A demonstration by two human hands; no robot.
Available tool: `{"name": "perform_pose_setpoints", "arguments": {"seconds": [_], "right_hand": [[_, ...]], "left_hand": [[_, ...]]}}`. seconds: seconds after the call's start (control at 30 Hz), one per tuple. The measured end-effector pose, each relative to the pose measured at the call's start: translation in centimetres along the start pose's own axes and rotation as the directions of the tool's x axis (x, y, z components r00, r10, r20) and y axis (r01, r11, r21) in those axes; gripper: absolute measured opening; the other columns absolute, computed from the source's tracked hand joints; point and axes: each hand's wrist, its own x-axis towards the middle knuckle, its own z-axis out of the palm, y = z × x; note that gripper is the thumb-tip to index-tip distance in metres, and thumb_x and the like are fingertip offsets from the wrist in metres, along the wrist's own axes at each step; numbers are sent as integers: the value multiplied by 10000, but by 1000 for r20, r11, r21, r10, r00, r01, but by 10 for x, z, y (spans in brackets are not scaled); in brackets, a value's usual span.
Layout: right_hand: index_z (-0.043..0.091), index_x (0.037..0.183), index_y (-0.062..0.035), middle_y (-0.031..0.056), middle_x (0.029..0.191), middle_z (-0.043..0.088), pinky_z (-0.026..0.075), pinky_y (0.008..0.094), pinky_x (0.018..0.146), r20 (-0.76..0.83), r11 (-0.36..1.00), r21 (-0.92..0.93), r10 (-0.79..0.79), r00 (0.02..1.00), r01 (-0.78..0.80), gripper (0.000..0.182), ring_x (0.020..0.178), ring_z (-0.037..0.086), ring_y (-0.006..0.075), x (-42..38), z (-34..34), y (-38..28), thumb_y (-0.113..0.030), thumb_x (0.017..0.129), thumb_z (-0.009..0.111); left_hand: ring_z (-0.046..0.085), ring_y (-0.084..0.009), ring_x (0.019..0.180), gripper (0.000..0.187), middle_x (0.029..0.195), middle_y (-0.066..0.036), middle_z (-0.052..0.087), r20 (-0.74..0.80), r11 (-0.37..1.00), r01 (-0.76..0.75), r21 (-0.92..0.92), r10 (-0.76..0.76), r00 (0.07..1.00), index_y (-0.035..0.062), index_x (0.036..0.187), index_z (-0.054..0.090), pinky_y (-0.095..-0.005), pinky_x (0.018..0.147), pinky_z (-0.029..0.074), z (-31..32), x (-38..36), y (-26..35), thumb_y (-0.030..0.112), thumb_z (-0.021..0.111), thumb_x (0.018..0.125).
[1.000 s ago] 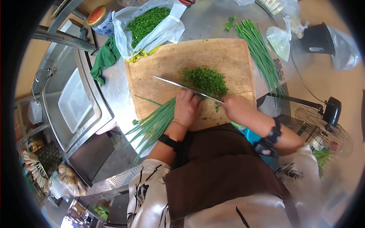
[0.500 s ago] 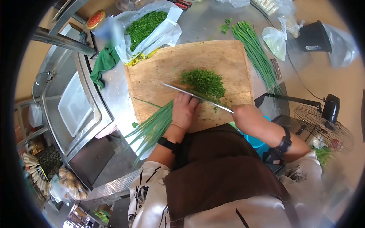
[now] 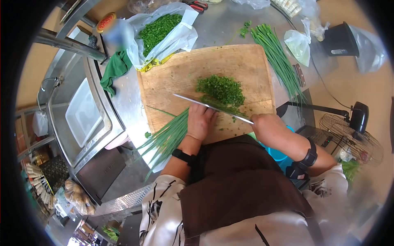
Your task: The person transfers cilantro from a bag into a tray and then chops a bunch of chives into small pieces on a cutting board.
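Observation:
My right hand (image 3: 266, 126) is closed round the handle of a knife (image 3: 213, 108), whose long blade slants up to the left across the wooden cutting board (image 3: 168, 84). Just below the blade, my left hand (image 3: 200, 121) presses a bunch of green onions (image 3: 169, 133) onto the board, its bent fingertips close against the steel. The long leaves trail off the board's lower left side. Beyond the blade lies a heap of chopped greens (image 3: 221, 90). The onions' cut ends are hidden under my fingers and the knife.
A plastic bag (image 3: 186, 35) of chopped greens (image 3: 160, 30) stands at the board's upper left corner, near a green cloth (image 3: 115, 73). More whole green onions (image 3: 277, 59) lie right of the board, beside another knife (image 3: 301, 75). A sink (image 3: 61, 123) is on the left, a fan (image 3: 353, 131) on the right.
The knife blade's tip has swung slightly down and left, close to my left fingertips. The whole view has shifted a little; both hands keep their hold.

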Motion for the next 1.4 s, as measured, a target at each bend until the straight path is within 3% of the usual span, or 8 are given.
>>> {"name": "perform_pose_setpoints", "arguments": {"seconds": [0.2,0.4,0.5,0.6,0.8,1.1,1.2,1.4], "right_hand": [[605,912,35,223,773,645,513,485,668,-19,999,32,-36,999,37,183,750,645,398,54,28,-7,-52,765,540],[598,882,-2,198,757,635,496,485,646,-206,985,59,-148,967,164,124,713,621,401,65,38,-1,-92,818,541],[600,833,1,209,790,644,502,487,655,-96,998,16,-54,994,55,105,744,635,396,28,14,-3,-70,777,546],[614,931,-8,211,763,630,493,484,648,-69,1000,15,-27,997,28,182,717,614,410,3,5,6,-173,893,548],[616,930,-14,221,760,627,494,482,649,-79,994,84,73,994,-67,161,720,610,417,0,13,6,-163,887,576],[592,865,-24,194,739,627,496,474,628,-59,1000,20,13,998,-12,87,706,616,400,-15,-4,1,-107,843,579],[577,851,-19,194,726,628,497,475,619,-29,1000,-21,0,1000,-1,70,693,620,396,-14,-4,0,-76,820,554],[589,862,18,225,763,645,508,481,635,11,1000,1,7,1000,-7,125,705,640,401,42,30,0,-48,772,533]], "left_hand": [[557,-336,991,244,1012,-107,608,41,1000,18,-19,-17,999,64,896,684,-436,833,449,-5,3,2,102,757,667],[524,-323,1017,162,995,-99,565,137,997,77,10,-77,988,87,825,634,-440,913,418,-6,-3,2,128,713,690],[526,-300,981,165,967,-86,561,119,997,81,12,-82,990,94,810,609,-453,920,404,-6,-6,2,146,716,697],[526,-285,964,187,956,-77,563,44,998,14,64,-17,999,101,837,608,-478,917,386,-10,0,4,167,721,703],[522,-282,969,189,968,-73,566,114,997,55,48,-60,992,106,841,613,-459,883,380,-14,-1,4,179,727,709],[538,-328,997,310,1022,-96,589,17,999,31,44,-32,999,87,970,667,-451,831,414,-8,-3,2,156,765,684],[543,-332,1006,335,1038,-102,591,32,999,16,52,-18,999,78,996,668,-467,885,410,-6,-4,0,149,766,684],[543,-323,986,257,1002,-102,588,22,998,38,53,-39,999,75,924,666,-461,879,415,-7,-3,2,145,756,693]]}}
